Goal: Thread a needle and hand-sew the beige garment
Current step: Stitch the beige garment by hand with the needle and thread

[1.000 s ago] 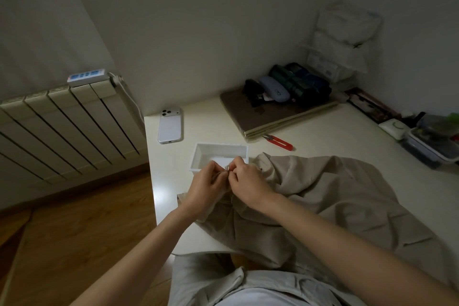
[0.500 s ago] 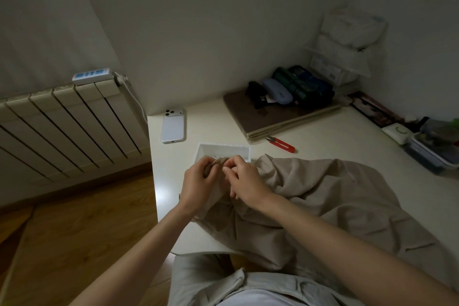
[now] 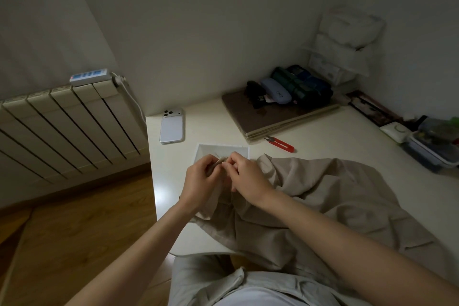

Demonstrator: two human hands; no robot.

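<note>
While L hand (image 3: 198, 182) & R hand (image 3: 248, 179) fingers pinch beige garment (image 3: 323, 206) fold | fold runs left-right | rest spreads R across table (image 3: 171, 206)

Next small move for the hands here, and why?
Probably the right hand draws away from the fold to pull the stitch through while the left hand holds the cloth. Both hands pinch one fold of the beige garment in front of the white tray, fingertips nearly meeting, and a thread seems to hang below the right hand. The needle is too small to make out.
</note>
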